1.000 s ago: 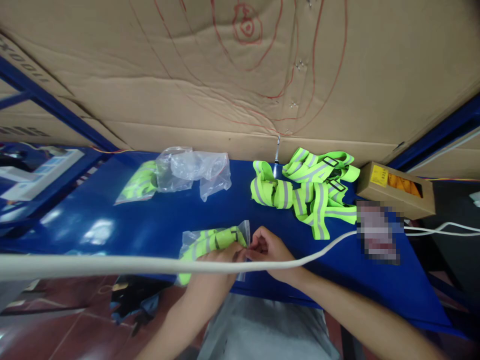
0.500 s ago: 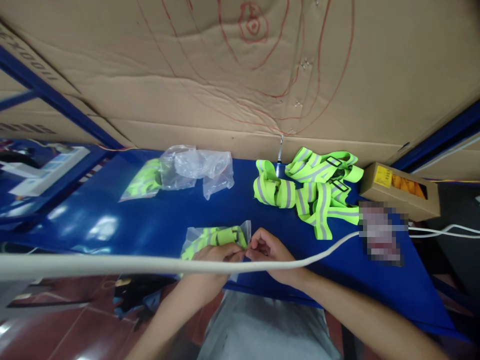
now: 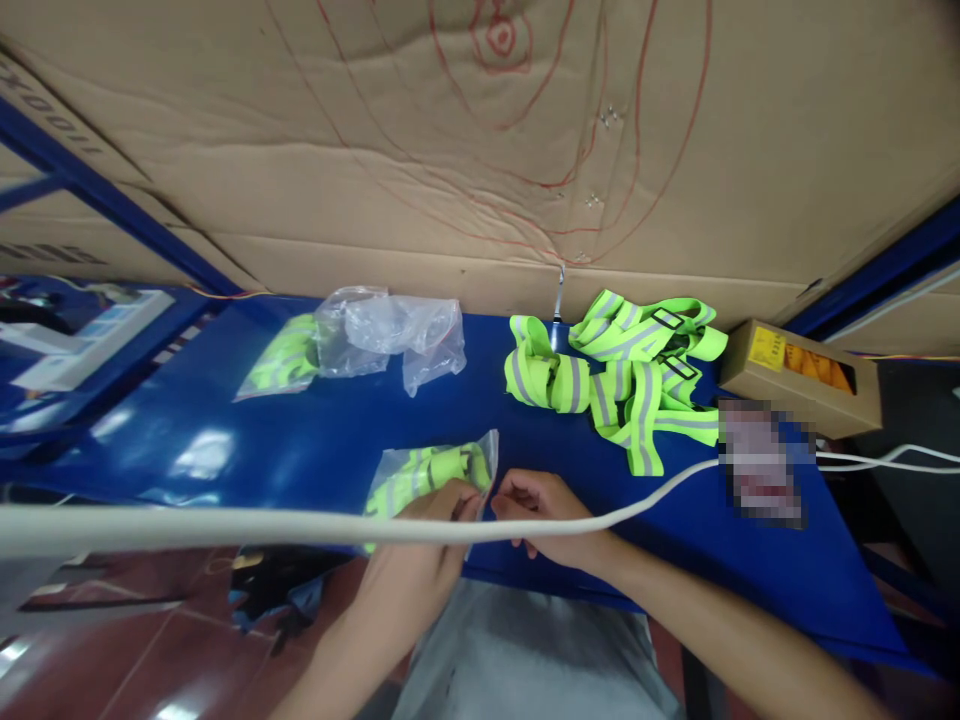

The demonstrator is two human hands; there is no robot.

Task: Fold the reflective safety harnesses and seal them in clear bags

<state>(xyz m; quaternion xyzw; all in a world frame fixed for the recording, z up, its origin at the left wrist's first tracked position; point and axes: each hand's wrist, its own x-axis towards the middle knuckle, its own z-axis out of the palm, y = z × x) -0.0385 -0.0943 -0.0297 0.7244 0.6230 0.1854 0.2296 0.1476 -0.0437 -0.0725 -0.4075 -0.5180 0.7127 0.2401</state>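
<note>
Moved since prev. frame: R hand [image 3: 546, 495], now slightly apart fr. L hand [image 3: 447, 502]. Head view: L hand, pinching edge of clear bag [image 3: 491, 450] w/ neon strap [image 3: 444, 464] inside, nr. table [image 3: 337, 430] front edge. R hand: fingers curled, grasp can't tell. Loose neon straps [image 3: 643, 400], rear R, beside ctn. [image 3: 862, 395].

Near the front edge of the table [image 3: 300, 450] you have a clear plastic bag [image 3: 401, 487], lying aslant and wrinkled. Inside you see a bundled neon yellow-green strap [image 3: 448, 464] with grey stripes. The bag's flat end faces the table's right edge; you cannot tell whether it is sealed.
</note>
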